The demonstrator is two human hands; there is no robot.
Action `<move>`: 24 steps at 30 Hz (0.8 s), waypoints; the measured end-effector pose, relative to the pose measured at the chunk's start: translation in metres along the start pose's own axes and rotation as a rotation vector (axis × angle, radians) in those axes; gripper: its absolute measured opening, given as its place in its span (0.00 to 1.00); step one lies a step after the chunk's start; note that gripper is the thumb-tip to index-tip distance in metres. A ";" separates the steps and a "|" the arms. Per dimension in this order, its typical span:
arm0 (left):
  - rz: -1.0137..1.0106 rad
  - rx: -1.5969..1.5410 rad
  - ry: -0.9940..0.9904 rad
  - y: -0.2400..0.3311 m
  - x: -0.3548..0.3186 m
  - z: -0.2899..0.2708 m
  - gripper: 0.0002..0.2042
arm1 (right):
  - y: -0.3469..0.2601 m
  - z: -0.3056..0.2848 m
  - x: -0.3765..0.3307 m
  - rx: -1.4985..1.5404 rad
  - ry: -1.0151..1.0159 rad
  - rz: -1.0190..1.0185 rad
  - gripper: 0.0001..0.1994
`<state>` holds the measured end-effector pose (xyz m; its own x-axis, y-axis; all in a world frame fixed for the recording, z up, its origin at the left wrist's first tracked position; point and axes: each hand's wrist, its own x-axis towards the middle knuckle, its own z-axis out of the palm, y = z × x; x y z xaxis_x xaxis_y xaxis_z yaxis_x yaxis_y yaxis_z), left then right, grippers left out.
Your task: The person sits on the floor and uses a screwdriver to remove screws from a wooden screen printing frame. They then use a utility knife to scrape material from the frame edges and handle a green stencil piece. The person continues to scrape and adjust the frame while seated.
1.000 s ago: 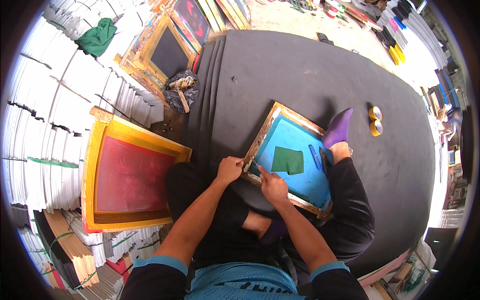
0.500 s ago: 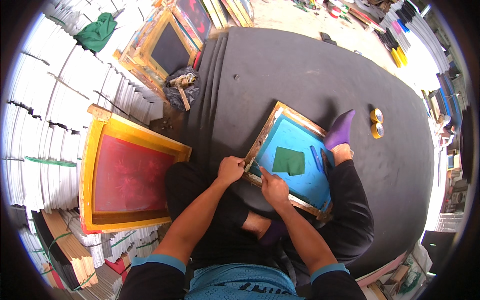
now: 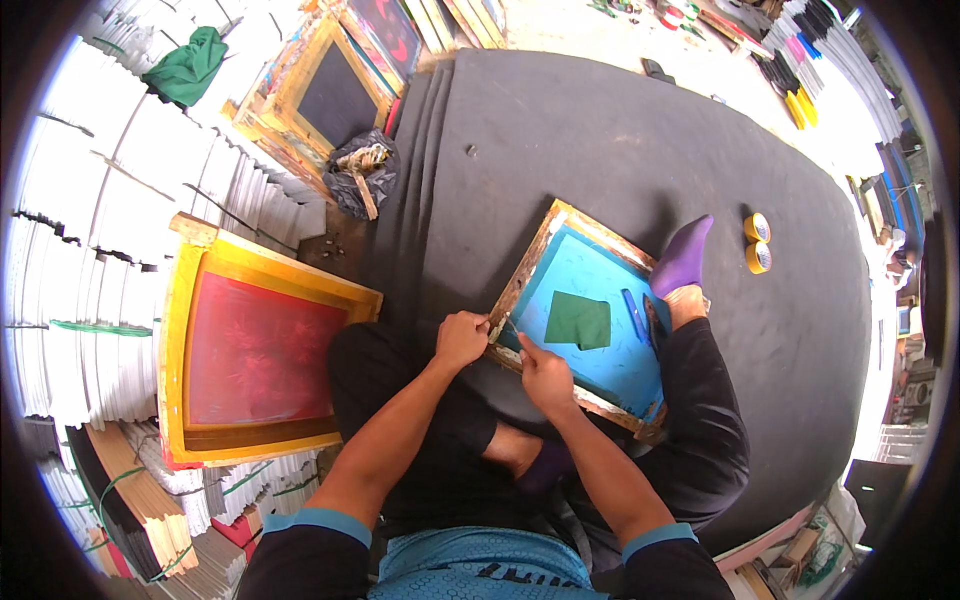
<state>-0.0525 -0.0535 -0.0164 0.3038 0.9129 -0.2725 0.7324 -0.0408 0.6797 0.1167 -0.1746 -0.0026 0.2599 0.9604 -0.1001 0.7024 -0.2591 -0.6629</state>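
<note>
A wooden screen-printing frame (image 3: 527, 262) with blue mesh (image 3: 572, 268) lies tilted in front of me, partly under my right leg. My left hand (image 3: 462, 339) is closed at its near left corner, with the fingertips pressed against the wood. My right hand (image 3: 546, 376) is closed, its thumb pointing toward that same corner. A thin, light-coloured tip (image 3: 512, 326) sticks out ahead of the right thumb; its handle is hidden in the fist. On the mesh lie a green cloth piece (image 3: 578, 321) and a slim blue tool (image 3: 634, 316), with a dark object beside it.
The frame rests on large black sheets (image 3: 800, 330). Two yellow tape rolls (image 3: 757, 242) lie to the right. A yellow-edged screen with red mesh (image 3: 265, 350) leans at my left. Behind it rise white board stacks (image 3: 75, 320). More frames (image 3: 340, 95) stand far left beside a black plastic bag (image 3: 365, 180).
Both hands stay at the frame's corner, with the right one shifted very slightly. The whole view has moved a little; nothing was taken up or let go.
</note>
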 end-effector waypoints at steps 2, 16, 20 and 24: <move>0.009 -0.030 0.018 -0.001 0.001 0.004 0.12 | 0.016 0.010 0.005 0.226 0.092 -0.084 0.17; 0.054 -0.074 0.081 -0.005 0.006 0.013 0.14 | 0.009 -0.010 0.014 0.164 0.067 -0.059 0.16; 0.038 -0.050 0.060 0.006 0.006 0.009 0.15 | -0.015 -0.020 0.015 -0.074 0.052 0.010 0.15; 0.039 -0.099 0.039 0.005 0.007 0.008 0.14 | -0.015 -0.018 0.014 -0.129 0.034 0.013 0.14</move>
<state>-0.0423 -0.0508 -0.0202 0.3059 0.9265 -0.2192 0.6562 -0.0384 0.7536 0.1217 -0.1587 0.0188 0.2902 0.9535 -0.0813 0.7774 -0.2844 -0.5610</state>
